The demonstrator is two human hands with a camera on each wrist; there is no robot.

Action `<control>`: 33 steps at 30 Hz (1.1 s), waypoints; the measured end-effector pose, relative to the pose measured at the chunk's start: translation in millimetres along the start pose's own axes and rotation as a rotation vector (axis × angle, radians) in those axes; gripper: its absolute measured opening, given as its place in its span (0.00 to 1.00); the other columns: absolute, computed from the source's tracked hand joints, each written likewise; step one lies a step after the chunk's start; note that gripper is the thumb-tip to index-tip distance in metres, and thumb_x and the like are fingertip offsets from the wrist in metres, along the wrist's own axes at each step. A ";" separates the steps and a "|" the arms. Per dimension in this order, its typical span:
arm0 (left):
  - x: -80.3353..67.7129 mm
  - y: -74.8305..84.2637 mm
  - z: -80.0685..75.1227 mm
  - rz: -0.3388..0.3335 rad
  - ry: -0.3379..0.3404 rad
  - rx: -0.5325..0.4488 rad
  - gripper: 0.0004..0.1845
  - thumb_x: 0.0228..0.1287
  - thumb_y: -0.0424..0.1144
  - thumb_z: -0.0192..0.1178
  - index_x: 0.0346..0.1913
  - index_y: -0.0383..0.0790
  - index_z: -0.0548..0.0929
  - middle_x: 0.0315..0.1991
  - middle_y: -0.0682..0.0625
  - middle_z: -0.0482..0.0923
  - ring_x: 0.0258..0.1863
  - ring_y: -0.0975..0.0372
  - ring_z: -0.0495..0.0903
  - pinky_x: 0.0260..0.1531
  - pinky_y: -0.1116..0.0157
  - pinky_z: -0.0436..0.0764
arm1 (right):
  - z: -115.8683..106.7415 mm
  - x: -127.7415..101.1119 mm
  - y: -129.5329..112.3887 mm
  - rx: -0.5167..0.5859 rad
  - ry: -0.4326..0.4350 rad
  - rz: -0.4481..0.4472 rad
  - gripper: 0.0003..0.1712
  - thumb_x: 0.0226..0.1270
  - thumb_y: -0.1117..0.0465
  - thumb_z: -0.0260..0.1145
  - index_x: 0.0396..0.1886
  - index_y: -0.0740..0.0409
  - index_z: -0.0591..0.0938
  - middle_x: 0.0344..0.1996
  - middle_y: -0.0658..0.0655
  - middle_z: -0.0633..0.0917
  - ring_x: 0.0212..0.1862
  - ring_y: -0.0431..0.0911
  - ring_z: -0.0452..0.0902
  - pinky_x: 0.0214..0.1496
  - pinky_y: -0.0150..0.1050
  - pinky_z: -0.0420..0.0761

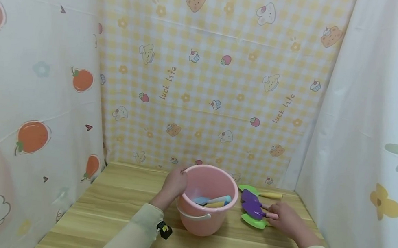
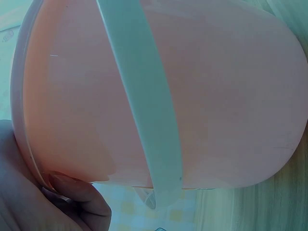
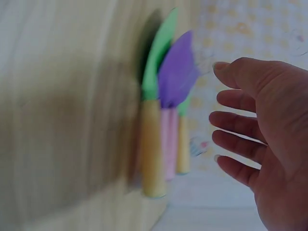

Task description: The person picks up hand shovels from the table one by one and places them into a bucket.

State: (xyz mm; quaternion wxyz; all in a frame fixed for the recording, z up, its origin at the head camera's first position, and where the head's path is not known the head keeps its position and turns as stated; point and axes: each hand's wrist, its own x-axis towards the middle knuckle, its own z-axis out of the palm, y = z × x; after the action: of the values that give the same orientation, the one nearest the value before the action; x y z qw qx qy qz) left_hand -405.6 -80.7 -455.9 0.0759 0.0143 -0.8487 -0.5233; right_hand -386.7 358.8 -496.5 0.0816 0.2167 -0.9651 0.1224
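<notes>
A pink bucket with a white handle stands on the wooden table. My left hand grips its rim on the left side, and the thumb lies against the outer wall. Inside the bucket lie a blue toy tool and a yellow one. To the right of the bucket lie toy trowels: two purple ones with pink handles and two green ones. My right hand is at their handle ends. In the right wrist view its fingers are spread, apart from the purple trowel.
Printed cloth walls close in the table on the left, back and right. The trowels lie near the back right corner. Bare wood stretches to the left of the bucket.
</notes>
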 end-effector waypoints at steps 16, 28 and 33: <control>-1.3 0.9 -1.1 0.012 0.014 0.001 0.25 0.85 0.38 0.44 0.73 0.39 0.82 0.71 0.35 0.80 0.69 0.37 0.80 0.64 0.38 0.83 | 37.5 -19.6 35.1 -0.175 0.039 -0.057 0.12 0.60 0.55 0.86 0.39 0.51 0.92 0.38 0.51 0.87 0.41 0.52 0.81 0.51 0.61 0.84; -1.0 1.2 -0.1 0.010 0.010 -0.002 0.25 0.86 0.39 0.44 0.74 0.39 0.82 0.71 0.35 0.80 0.69 0.37 0.80 0.65 0.38 0.82 | 49.8 -19.4 44.1 -0.196 0.069 -0.090 0.19 0.62 0.54 0.86 0.49 0.57 0.93 0.49 0.60 0.91 0.47 0.59 0.85 0.56 0.67 0.85; -1.5 1.2 -0.4 0.011 0.007 0.003 0.25 0.86 0.39 0.44 0.74 0.40 0.82 0.71 0.35 0.80 0.69 0.37 0.79 0.64 0.38 0.82 | 51.1 -20.3 43.8 -0.148 0.078 -0.121 0.23 0.64 0.53 0.84 0.54 0.59 0.92 0.51 0.61 0.92 0.50 0.64 0.86 0.56 0.69 0.85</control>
State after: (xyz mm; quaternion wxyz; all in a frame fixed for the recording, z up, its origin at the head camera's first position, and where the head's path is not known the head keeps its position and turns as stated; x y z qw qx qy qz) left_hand -404.0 -80.3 -454.8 0.0817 0.0118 -0.8492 -0.5216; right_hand -393.0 391.3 -558.4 0.1421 0.2632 -0.9527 0.0540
